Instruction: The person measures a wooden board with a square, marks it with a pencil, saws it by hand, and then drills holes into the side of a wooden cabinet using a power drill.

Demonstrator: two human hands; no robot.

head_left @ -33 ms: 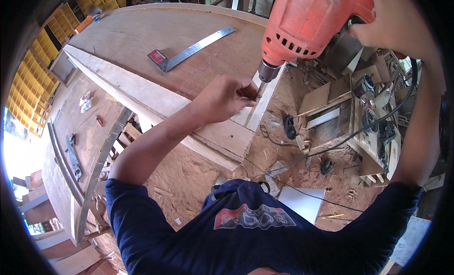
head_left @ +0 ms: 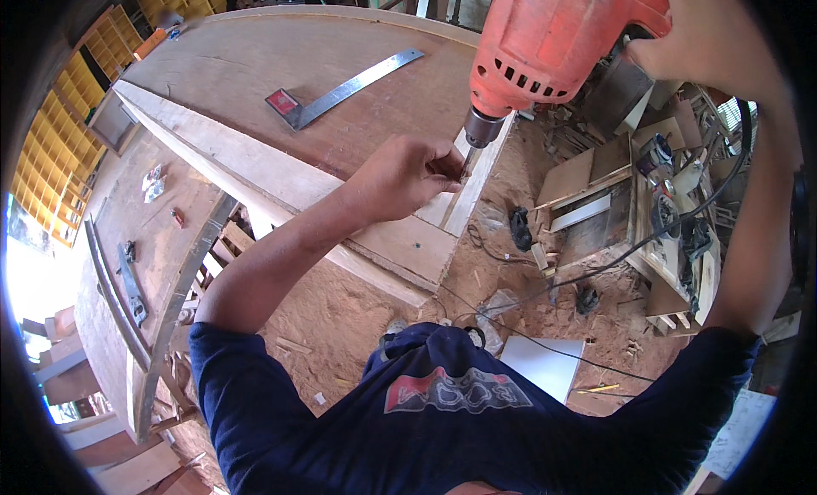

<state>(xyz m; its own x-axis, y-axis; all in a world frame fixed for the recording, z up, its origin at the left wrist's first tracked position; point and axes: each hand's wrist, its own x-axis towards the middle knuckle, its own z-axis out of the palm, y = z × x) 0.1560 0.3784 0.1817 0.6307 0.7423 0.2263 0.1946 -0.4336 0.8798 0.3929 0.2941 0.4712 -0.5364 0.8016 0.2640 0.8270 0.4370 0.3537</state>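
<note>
My right hand [head_left: 694,61] is wrapped round the handle of a red corded power drill [head_left: 566,44], high at the upper right. The drill points down, and a thin bit [head_left: 470,158] comes out of its metal chuck [head_left: 482,130]. At the bit's lower end, my left hand [head_left: 408,180] is closed with thumb and fingers pinched together; what lies between them is hidden. This hand is over the near right corner of a large framed wooden panel [head_left: 230,65]. A try square [head_left: 362,86] with a steel blade lies on the panel, beyond my left hand.
To the left, a second wooden table [head_left: 162,240] bears a hand plane [head_left: 130,286] and long strips. The drill's black cable [head_left: 630,250] hangs down to the right. Wood scraps, boards and an open can [head_left: 655,153] crowd the sawdust-covered floor [head_left: 477,274]. Yellow shelving [head_left: 55,146] stands far left.
</note>
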